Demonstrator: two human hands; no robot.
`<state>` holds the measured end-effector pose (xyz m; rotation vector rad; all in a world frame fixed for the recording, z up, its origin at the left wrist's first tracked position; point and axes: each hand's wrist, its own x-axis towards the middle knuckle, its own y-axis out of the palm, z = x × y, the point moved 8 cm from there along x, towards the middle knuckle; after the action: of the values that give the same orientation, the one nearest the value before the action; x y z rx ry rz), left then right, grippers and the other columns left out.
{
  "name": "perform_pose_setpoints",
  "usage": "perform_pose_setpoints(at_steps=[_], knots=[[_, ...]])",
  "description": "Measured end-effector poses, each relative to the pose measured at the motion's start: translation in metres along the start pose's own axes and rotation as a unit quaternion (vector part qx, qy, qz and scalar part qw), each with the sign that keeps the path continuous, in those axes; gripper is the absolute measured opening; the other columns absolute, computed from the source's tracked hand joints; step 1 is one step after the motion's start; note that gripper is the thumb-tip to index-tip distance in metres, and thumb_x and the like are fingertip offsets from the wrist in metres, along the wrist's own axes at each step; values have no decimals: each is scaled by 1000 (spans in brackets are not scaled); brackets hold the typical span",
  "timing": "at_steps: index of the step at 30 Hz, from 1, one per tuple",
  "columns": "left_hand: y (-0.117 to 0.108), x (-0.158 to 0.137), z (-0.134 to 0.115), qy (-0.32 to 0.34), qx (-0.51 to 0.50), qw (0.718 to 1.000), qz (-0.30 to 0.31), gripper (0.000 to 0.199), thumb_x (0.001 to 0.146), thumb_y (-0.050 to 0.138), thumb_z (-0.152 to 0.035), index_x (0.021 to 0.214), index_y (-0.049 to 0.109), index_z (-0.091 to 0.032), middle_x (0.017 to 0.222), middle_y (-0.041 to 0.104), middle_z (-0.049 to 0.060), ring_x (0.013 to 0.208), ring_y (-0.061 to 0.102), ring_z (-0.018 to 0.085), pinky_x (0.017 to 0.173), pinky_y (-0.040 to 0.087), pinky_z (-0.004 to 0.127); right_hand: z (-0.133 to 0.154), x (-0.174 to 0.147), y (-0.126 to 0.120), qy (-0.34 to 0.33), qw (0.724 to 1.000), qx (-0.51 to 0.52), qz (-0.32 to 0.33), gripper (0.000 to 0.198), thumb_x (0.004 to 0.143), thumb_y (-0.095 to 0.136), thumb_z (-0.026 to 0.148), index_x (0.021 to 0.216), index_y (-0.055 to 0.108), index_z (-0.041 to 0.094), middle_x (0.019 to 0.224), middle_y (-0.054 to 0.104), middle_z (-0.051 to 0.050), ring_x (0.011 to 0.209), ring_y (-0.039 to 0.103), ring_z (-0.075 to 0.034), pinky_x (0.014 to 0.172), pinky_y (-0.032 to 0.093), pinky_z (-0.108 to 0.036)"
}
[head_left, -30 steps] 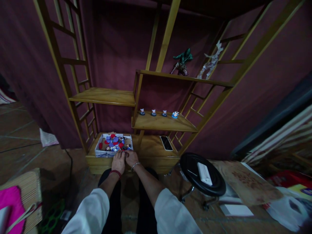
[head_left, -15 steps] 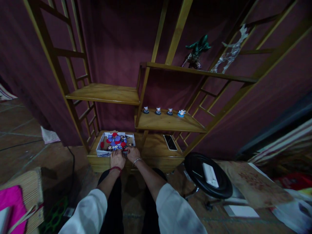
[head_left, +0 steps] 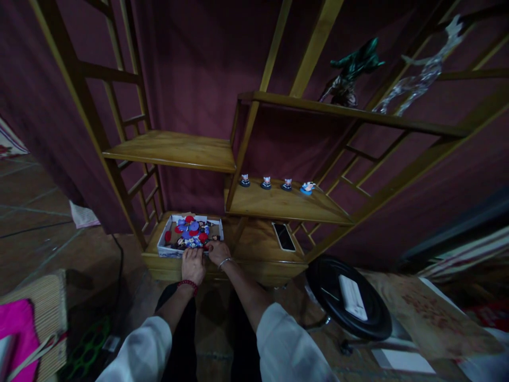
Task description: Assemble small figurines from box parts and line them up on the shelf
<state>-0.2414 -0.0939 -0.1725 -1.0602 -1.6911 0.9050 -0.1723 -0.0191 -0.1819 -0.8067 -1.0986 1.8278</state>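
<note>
A shallow white cardboard box (head_left: 162, 245) sits on the low left shelf, filled with small figurines (head_left: 192, 229) in red, blue and purple. My left hand (head_left: 193, 265), with a dark red bead bracelet, has its fingers together over the box's front wall, gripping it. Just to its right, my right hand (head_left: 218, 253), wearing a silver bangle, reaches the box's front right corner. Its fingers are bent and pinched by the figurines there; what they hold is hidden. Several small figurines (head_left: 266, 183) stand in a row on the middle right shelf, the rightmost on a blue base.
A phone (head_left: 283, 236) lies on the low shelf to the right. On the upper shelf stand a green sculpture (head_left: 352, 74) and a clear deer ornament (head_left: 421, 79). A black round stool (head_left: 369, 313) bearing a white box (head_left: 353, 297) stands at the right.
My view has shifted slightly, so the shelves on the right appear larger and further right. Both hands stay at the front of the box with little visible movement.
</note>
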Motion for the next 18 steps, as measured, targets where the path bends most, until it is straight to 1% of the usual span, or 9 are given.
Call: perform_pose_setpoints(at_steps=[4,8,11,14,18], knots=[[1,-4,1,18,5,1000,-7,28,77,36,-15,94,59,-15,93,60,11,97,48,24,96,25,40,0,11,4,10,999,-3,35,27,78,44,19,91,66,28,95,67,2,86,60,-12,73,43,-19],[3,-5,1,26,7,1000,-11,32,76,38,-15,101,57,-12,95,59,12,98,47,25,96,25,40,3,18,5,20,999,-9,48,27,77,45,19,92,65,29,96,66,2,87,60,-13,74,43,-20],[5,-4,1,26,6,1000,-15,34,76,38,-15,104,56,-12,96,59,12,98,47,25,96,24,41,6,20,8,20,998,-21,52,27,76,46,18,92,65,29,97,66,2,88,60,-14,75,43,-22],[5,-2,0,22,3,1000,-19,32,76,37,-15,102,57,-12,94,59,11,97,47,25,96,24,41,8,22,13,10,998,-27,52,29,75,45,17,92,65,28,97,66,1,90,60,-14,76,43,-23],[5,1,-1,8,-1,1000,-20,28,77,38,-17,95,58,-13,89,59,11,94,48,25,96,24,41,7,29,22,8,997,-22,68,29,73,46,16,92,66,26,99,66,1,92,59,-14,75,44,-22]])
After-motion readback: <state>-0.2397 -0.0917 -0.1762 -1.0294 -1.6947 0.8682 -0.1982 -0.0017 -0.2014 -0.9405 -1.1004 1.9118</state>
